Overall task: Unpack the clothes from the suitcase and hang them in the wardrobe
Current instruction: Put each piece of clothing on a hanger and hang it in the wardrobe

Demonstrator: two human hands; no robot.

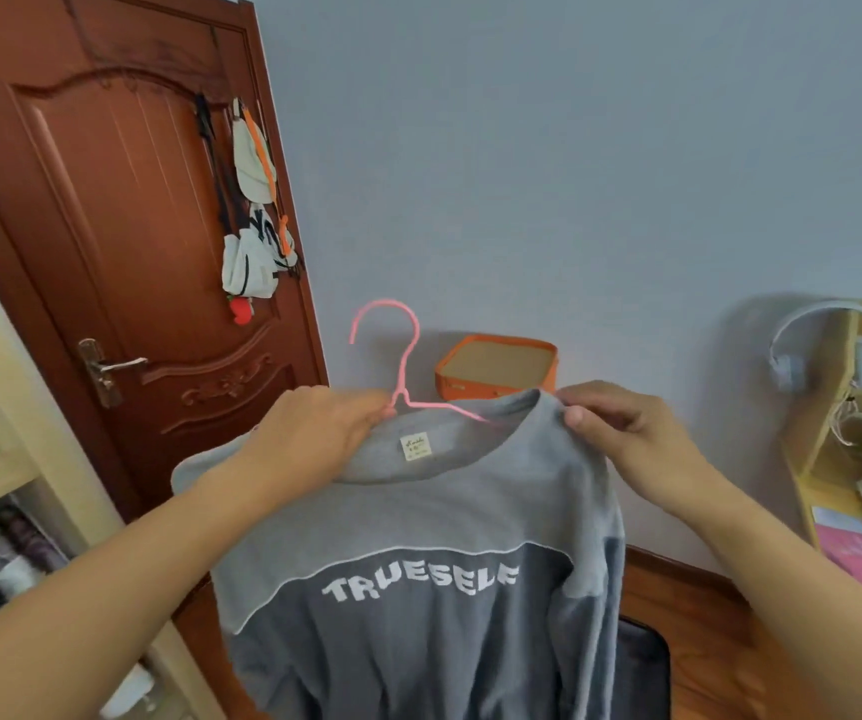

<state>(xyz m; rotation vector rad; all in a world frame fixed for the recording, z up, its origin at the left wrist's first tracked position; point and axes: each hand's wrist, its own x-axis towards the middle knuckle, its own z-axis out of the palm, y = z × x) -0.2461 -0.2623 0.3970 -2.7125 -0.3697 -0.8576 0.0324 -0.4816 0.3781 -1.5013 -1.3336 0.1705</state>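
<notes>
Sweatshirt, midair on hanger: your left hand grips its shoulder, right hand pinches the collar; risk: one loose shoulder slides off, dropping it.

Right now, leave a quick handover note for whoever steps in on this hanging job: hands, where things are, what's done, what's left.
Left hand: grips the grey sweatshirt at the left of the collar, by the base of the pink hanger.
Right hand: pinches the right side of the collar.
Things: the sweatshirt is held up in the air, the hanger's right arm tucked inside the neck, its hook sticking up free. A dark case shows on the floor behind the sweatshirt; it may be the suitcase.
Done: sweatshirt is out and partly on the hanger.
Left: seat the collar, then hang it in the wardrobe; its rail is not in view.
</notes>
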